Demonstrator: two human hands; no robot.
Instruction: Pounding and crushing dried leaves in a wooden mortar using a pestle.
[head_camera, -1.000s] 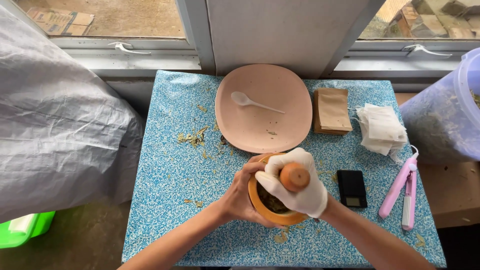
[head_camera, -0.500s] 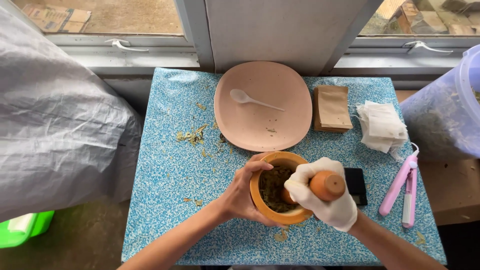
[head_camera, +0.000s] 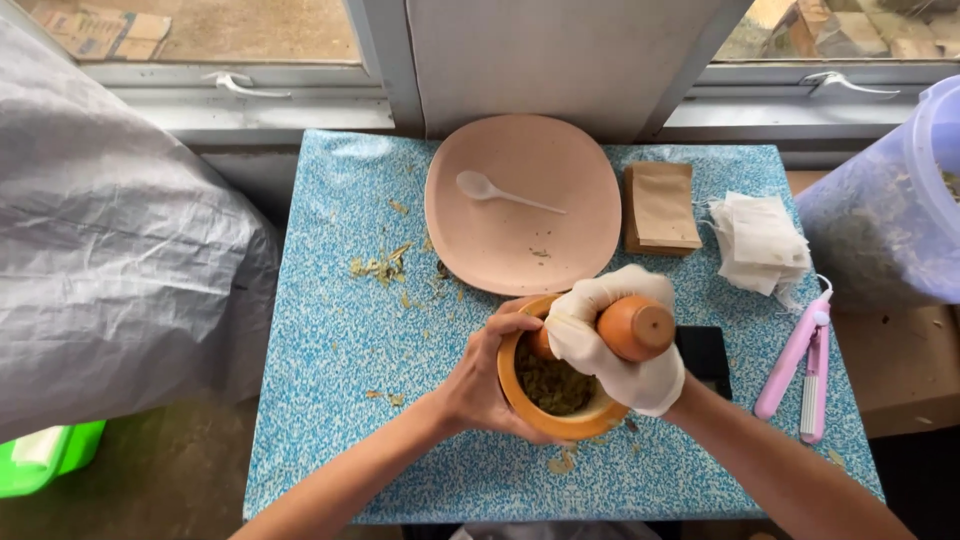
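Observation:
A wooden mortar (head_camera: 560, 415) stands on the blue speckled table (head_camera: 340, 330), filled with crushed greenish-brown herb (head_camera: 555, 385). My left hand (head_camera: 485, 375), bare, wraps the mortar's left side. My right hand (head_camera: 615, 345), in a white glove, grips a wooden pestle (head_camera: 635, 328) whose lower end dips into the mortar while the rounded top leans to the right.
Behind the mortar lies a pink plate (head_camera: 520, 215) with a white spoon (head_camera: 500, 190). Brown paper bags (head_camera: 662, 205), white filter bags (head_camera: 762, 240), a small black scale (head_camera: 705, 355) and a pink sealer (head_camera: 800, 360) sit to the right. A clear tub (head_camera: 890, 210) stands far right, grey plastic sheeting (head_camera: 110, 260) hangs left.
The pestle has swung in the mortar: its top went from upright to far right, then back a little toward the centre. My left hand kept hold of the mortar.

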